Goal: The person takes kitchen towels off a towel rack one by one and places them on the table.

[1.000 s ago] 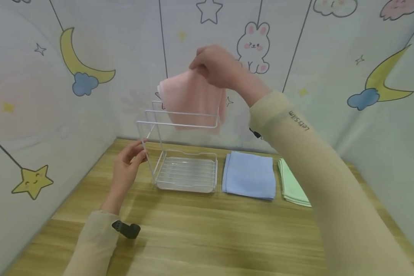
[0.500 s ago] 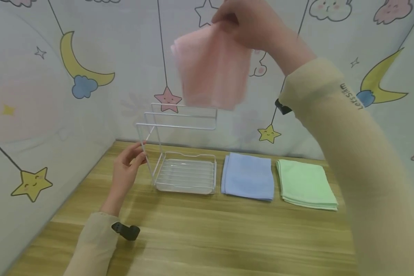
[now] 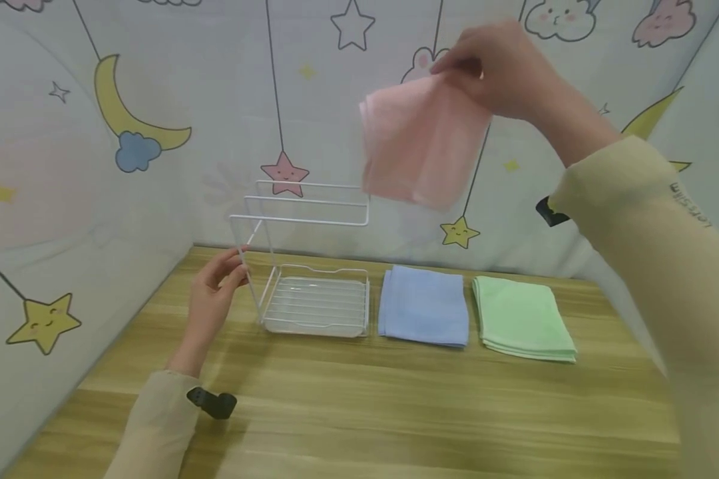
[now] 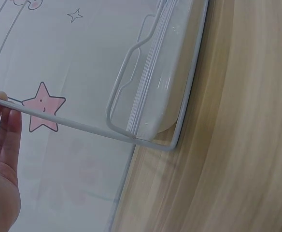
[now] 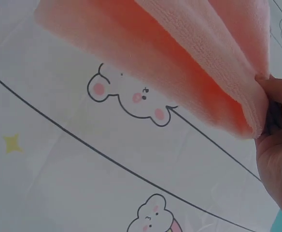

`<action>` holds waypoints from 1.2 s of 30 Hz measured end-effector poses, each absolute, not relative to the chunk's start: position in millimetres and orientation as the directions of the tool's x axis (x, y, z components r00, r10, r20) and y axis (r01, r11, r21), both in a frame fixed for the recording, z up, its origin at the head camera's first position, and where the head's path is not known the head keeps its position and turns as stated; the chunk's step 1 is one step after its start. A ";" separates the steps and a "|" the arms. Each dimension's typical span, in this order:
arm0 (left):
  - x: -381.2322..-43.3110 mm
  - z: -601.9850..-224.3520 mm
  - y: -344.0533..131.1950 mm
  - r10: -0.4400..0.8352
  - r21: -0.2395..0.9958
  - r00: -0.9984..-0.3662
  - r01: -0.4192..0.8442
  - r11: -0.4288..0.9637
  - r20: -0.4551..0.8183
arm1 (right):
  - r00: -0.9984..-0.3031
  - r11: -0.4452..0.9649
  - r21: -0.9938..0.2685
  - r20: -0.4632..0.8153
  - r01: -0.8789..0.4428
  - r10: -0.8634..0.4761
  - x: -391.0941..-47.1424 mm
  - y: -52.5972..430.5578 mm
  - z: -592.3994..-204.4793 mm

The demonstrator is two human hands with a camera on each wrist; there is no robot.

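Note:
In the head view, a folded pink towel [image 3: 422, 143] hangs in the air, up and to the right of the white wire rack [image 3: 305, 221]. My right hand [image 3: 503, 66] pinches it by its top edge; the right wrist view shows the plush pink towel [image 5: 199, 58] sagging open between its folds. My left hand [image 3: 212, 286] holds the rack's left upright between thumb and fingers. Up close in the left wrist view, the fingers of my left hand [image 4: 6, 159] are at that wire. The rack has three top bars with nothing hung on them and a clear tray [image 3: 317, 306] at its base.
A folded blue towel [image 3: 424, 306] lies on the wooden table [image 3: 359, 412] just right of the rack. Farther right lies a folded green towel [image 3: 524, 319]. A patterned cloth wall [image 3: 317, 120] stands close behind the rack.
My right hand has lifted the pink towel up off the rack's bars and carried it to the right, uncovering the green towel. My left hand stays on the rack.

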State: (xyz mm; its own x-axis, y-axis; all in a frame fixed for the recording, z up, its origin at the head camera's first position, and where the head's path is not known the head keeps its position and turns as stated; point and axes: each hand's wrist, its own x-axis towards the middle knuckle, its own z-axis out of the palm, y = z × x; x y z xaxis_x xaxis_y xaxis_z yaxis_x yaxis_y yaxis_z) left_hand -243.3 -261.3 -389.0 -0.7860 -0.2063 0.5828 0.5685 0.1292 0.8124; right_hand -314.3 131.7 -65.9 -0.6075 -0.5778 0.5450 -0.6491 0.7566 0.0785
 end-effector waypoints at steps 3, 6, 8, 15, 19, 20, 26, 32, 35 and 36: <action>-242.9 -388.2 -259.9 -0.207 0.813 -0.786 0.571 0.117 0.582 | -0.612 0.746 0.055 0.532 -0.664 -0.584 -313.4 147.5 -74.1; -242.4 -388.7 -259.1 -0.208 0.816 -0.790 0.568 0.106 0.577 | -0.609 0.725 0.022 0.526 -0.688 -0.594 -311.7 161.5 -85.8; -242.2 -389.1 -259.8 -0.210 0.820 -0.794 0.564 0.096 0.571 | -0.616 0.717 0.000 0.513 -0.697 -0.598 -310.3 167.1 -94.7; -240.9 -388.8 -260.6 -0.209 0.810 -0.784 0.579 0.095 0.585 | -0.638 0.684 -0.044 0.409 -0.728 -0.653 -305.8 180.3 -133.2; -241.1 -388.3 -260.6 -0.203 0.808 -0.783 0.582 0.097 0.588 | -0.642 0.666 -0.068 0.357 -0.743 -0.679 -300.0 183.8 -156.8; -240.9 -388.0 -260.8 -0.202 0.808 -0.784 0.581 0.096 0.588 | -0.633 0.654 -0.073 0.354 -0.753 -0.689 -298.3 184.3 -162.3; -240.3 -387.7 -262.0 -0.185 0.809 -0.788 0.580 0.100 0.588 | -0.597 0.588 -0.139 0.337 -0.797 -0.728 -284.3 185.4 -192.0; -240.4 -388.0 -260.6 -0.191 0.804 -0.782 0.590 0.077 0.593 | -0.597 0.561 -0.205 0.298 -0.802 -0.744 -268.5 186.0 -214.8; -241.3 -388.1 -260.0 -0.206 0.803 -0.780 0.592 0.067 0.591 | -0.615 0.562 -0.252 0.265 -0.788 -0.743 -259.7 184.6 -223.0; -241.5 -388.2 -259.8 -0.212 0.805 -0.780 0.589 0.065 0.588 | -0.624 0.564 -0.272 0.250 -0.779 -0.741 -256.8 183.9 -225.4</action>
